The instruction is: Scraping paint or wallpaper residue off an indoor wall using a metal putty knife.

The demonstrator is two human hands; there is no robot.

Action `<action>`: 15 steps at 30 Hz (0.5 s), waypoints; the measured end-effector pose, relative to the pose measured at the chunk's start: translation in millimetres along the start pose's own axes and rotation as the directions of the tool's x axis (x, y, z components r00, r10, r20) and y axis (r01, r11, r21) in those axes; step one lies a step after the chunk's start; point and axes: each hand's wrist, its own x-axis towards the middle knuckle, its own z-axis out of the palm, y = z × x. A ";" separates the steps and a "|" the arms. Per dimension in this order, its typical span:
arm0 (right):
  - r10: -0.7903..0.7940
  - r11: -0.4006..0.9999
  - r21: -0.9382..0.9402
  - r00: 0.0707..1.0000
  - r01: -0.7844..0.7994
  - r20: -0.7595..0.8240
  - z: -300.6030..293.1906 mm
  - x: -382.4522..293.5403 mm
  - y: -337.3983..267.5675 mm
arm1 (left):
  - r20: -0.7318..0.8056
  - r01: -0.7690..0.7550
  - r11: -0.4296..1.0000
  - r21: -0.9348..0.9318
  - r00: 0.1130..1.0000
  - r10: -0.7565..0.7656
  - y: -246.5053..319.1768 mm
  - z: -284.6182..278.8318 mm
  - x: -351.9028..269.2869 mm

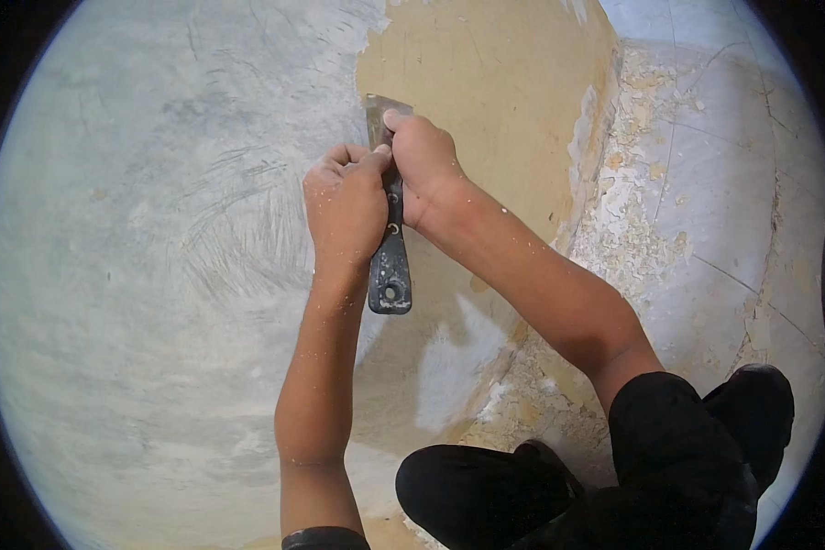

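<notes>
A putty knife [390, 271] with a worn black handle lies between my hands, its metal blade pointing up the picture. My left hand [347, 196] grips it from the left, with the thumb near the base of the blade. From the other side my right hand [426, 155] holds it higher up, and that thumb presses on the blade. The blade's edge is at the border between the grey-white coating [247, 172] and a bare beige patch [488, 89] of the wall. Both hands and forearms carry small pale flakes.
Peeled paint flakes [632, 227] lie along the foot of the wall on the right. Beyond them is a pale floor [722, 227] with dark joint lines. My dark-clothed knees [481, 488] are at the lower right, close to the wall.
</notes>
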 end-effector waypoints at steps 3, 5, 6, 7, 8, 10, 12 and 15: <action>-0.057 0.992 -0.109 0.998 0.060 0.031 -11.9 -0.7 1.2 | -0.027 -0.026 0.997 0.071 0.999 0.028 -2.0 5.4 -9.5; -0.037 0.975 -0.218 0.997 0.050 0.062 -22.0 -3.3 9.2 | -0.020 -0.001 0.999 -0.052 1.000 0.000 -13.7 2.1 -18.0; -0.002 0.980 -0.198 0.997 0.019 0.084 -22.9 -12.0 5.2 | 0.015 0.067 0.983 -0.171 0.998 -0.065 -14.5 1.4 -21.1; -0.001 0.980 -0.196 0.997 0.016 0.079 -26.3 -9.9 6.0 | 0.017 0.071 0.983 -0.170 0.997 -0.069 -14.2 0.6 -22.3; -0.014 0.965 -0.259 0.996 0.037 0.091 -30.6 -6.1 8.2 | 0.035 0.108 0.977 -0.186 0.994 -0.103 -13.2 -0.7 -23.1; -0.023 0.946 -0.320 0.994 0.055 0.102 -31.2 -6.1 9.0 | 0.053 0.147 0.969 -0.200 0.989 -0.139 -12.7 -0.6 -24.4; -0.124 0.949 -0.277 0.986 0.150 0.108 -26.3 -8.4 10.1 | 0.036 0.131 0.970 -0.204 0.991 -0.126 -13.6 0.5 -25.9; -0.132 0.961 -0.240 0.991 0.135 0.029 -17.0 -12.4 6.5 | 0.002 0.096 0.981 -0.169 0.995 -0.097 -8.2 3.5 -23.1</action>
